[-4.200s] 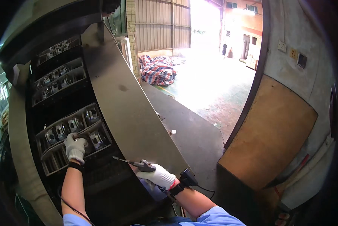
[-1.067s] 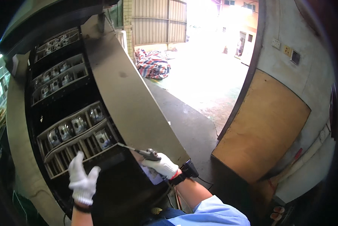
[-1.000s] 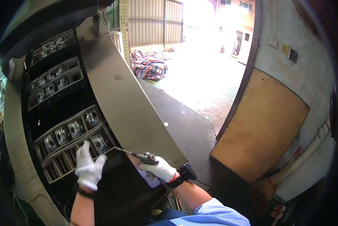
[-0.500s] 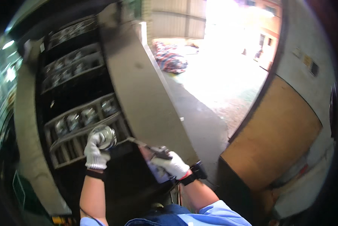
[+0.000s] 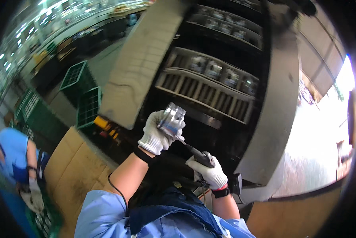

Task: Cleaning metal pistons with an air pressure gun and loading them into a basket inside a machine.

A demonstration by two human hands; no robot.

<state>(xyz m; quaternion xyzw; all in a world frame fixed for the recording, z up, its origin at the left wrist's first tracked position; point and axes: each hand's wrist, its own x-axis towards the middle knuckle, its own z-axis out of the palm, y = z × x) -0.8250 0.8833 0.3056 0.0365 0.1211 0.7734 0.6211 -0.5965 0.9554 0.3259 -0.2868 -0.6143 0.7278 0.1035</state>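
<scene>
Silver pistons (image 5: 214, 69) partly fill the slotted tray (image 5: 218, 83) beyond the gloved hands (image 5: 155, 129).

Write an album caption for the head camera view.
A gloved left hand holds a shiny metal part beside the thin-tipped tool in the right hand.

And right now, nothing legible anywhere: no word, number or sign comes through! Over at the far left, pale marks run along the side of a dark green plastic crate (image 5: 32, 110), the nearest thing to lettering on show, and they're too small and too blurred to make out, so whether that's print at all, there's no telling!
</scene>
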